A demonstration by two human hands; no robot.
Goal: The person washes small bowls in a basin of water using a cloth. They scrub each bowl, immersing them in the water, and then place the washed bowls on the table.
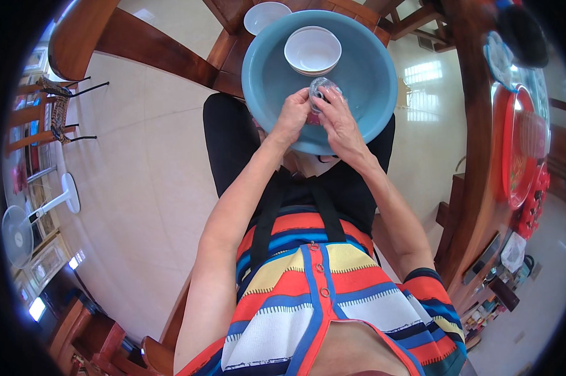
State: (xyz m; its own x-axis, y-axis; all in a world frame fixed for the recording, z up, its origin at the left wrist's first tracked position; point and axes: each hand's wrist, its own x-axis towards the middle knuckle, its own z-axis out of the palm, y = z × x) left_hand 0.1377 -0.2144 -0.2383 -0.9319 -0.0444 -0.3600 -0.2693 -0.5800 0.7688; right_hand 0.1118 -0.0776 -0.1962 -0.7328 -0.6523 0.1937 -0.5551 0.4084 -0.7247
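Observation:
Both my hands are together over the near half of a large blue basin [383, 94]. Between them is a small, shiny, grey, crinkled bundle [321, 89] with a dark spot on it; I cannot tell its kind. My left hand [292, 116] pinches its left edge with thumb and forefinger. My right hand [338, 119] has its fingers curled over it from the right. Beyond the hands, a stack of white bowls [313, 50] sits in the basin toward its far side. A bit of something pinkish red [313, 118] shows below the hands, mostly hidden.
A white bowl [265, 17] stands outside the basin at its far left, on brown wood [228, 56]. On the right runs a wooden table [477, 182] with a red tray [515, 147]. Left are a white fan [18, 237] and wooden furniture [145, 47].

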